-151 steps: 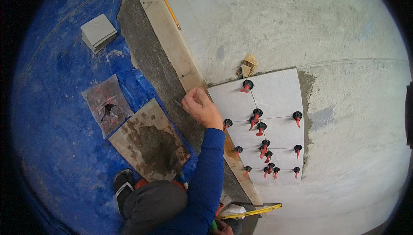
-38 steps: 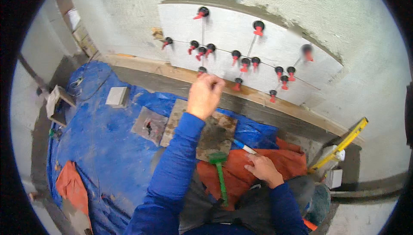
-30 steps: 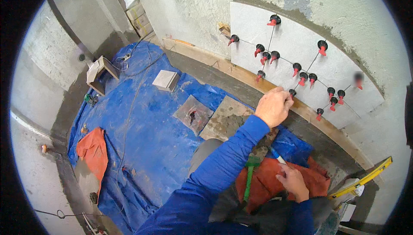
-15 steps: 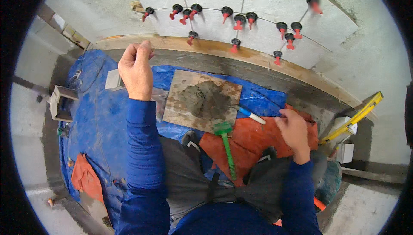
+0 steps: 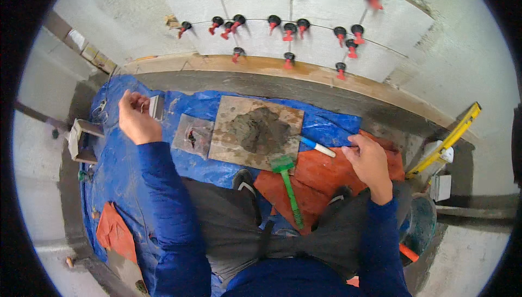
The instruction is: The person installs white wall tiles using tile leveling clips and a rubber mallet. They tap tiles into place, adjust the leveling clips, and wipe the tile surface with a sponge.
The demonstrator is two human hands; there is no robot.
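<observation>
**Both hands down low, between tiles**

Closest to me are the knees in dark trousers, kneeling on the floor. A green brush [image 5: 288, 188] lies between them, on an orange cloth [image 5: 321, 180].

The right hand [image 5: 370, 161] rests on that cloth. Its fingers are bent and point at a white tool with a blue handle [image 5: 318, 146], just beside them. I cannot tell if it grips anything.

The left hand [image 5: 136, 120] is held up over the blue sheet [image 5: 119, 166]. Its fingers are curled close together, near a small grey block [image 5: 156, 107]. Something tiny may be pinched there, but I cannot tell.

Between the hands lies a flat board [image 5: 228, 145] with a heap of grey mortar [image 5: 258, 128] on it. A smaller board [image 5: 193, 134] touches its left side.

Farther off, a wooden strip [image 5: 261, 66] runs along the foot of the wall. White tiles [image 5: 315, 3] sit above it, with red and black clips [image 5: 289, 28] in the gaps. A yellow level [image 5: 446, 139] leans at the right.

I think this is the picking-up step: tiles are on the wall, and the hands are down among the tools. A next move calls for a firm hold on one tool, and a short reach to the mortar in the middle.
</observation>
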